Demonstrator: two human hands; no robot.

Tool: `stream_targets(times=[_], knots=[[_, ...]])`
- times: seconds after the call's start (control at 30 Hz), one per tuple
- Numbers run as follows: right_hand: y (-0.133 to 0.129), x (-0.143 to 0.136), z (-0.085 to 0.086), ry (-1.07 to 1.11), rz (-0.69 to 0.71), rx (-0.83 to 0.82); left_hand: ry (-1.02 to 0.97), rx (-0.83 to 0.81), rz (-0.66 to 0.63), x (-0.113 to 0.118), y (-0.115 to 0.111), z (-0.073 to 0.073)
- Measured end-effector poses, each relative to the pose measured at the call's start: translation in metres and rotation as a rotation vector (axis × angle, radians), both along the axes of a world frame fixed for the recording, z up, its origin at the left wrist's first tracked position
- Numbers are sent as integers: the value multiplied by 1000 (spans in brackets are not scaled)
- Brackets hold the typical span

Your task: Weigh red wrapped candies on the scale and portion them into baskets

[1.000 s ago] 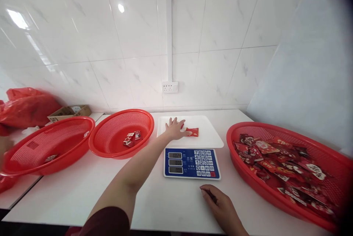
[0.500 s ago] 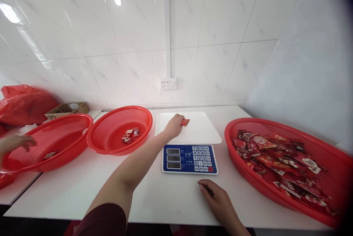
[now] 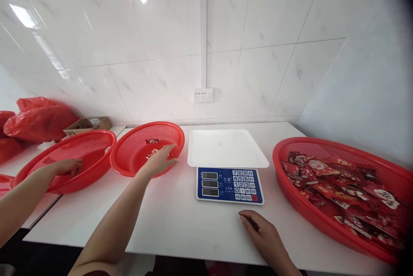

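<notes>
Left hand, spread and released, hovers over a basket holding packets near the tabletop's back edge; right hand curls by the front edge, grip unclear; right-edge tub holds more.

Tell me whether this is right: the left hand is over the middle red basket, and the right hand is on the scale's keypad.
No: the head view shows the right hand on the white table in front of the scale, not on its keypad. The left hand is over the middle red basket, as stated.
</notes>
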State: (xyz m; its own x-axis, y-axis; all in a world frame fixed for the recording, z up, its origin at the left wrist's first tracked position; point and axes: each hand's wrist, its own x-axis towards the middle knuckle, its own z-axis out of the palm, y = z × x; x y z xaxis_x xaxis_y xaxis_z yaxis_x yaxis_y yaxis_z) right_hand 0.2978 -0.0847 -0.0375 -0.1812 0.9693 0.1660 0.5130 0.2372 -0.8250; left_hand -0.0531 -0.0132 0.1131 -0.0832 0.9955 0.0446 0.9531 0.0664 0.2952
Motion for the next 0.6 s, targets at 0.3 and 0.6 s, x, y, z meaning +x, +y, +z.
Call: stream_targets(times=[0.3, 0.6], knots=[[-5, -3, 19, -63, 59, 18, 214, 44, 115, -16, -8, 0], [48, 95, 110, -361, -296, 337, -686, 499, -28, 41, -15, 34]])
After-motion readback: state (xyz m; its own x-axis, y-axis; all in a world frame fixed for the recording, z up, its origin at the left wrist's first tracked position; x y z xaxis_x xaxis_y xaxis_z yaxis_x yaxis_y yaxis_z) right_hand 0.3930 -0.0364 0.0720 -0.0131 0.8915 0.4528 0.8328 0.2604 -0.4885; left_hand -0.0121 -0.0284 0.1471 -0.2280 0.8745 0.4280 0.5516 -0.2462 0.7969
